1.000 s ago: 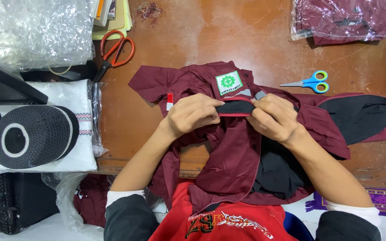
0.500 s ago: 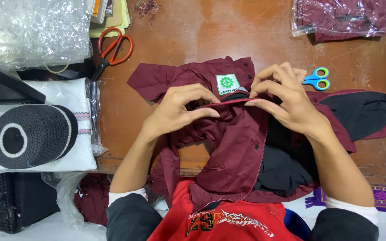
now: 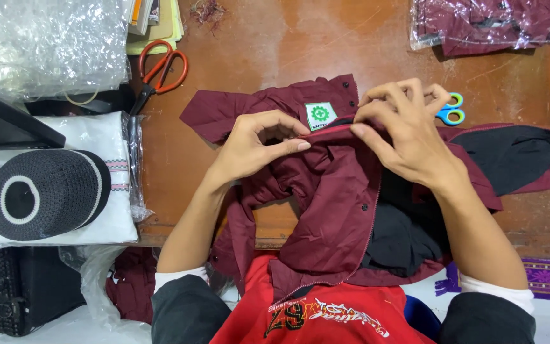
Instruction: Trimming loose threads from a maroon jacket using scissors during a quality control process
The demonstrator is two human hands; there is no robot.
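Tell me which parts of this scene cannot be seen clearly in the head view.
- Blue scissors: mostly hidden behind the right hand.
- Maroon shirt: its lower part runs off the table edge; its collar is covered by both hands, the left hand too.
- Bagged maroon garment: cut off by the top edge.
- Orange scissors: blade tips disappear behind the dark object at left.

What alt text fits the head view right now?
Both hands, left hand and right hand, pinch a maroon shirt at its red-piped edge on a brown table. Orange scissors, blue scissors and a black cap lie nearby.
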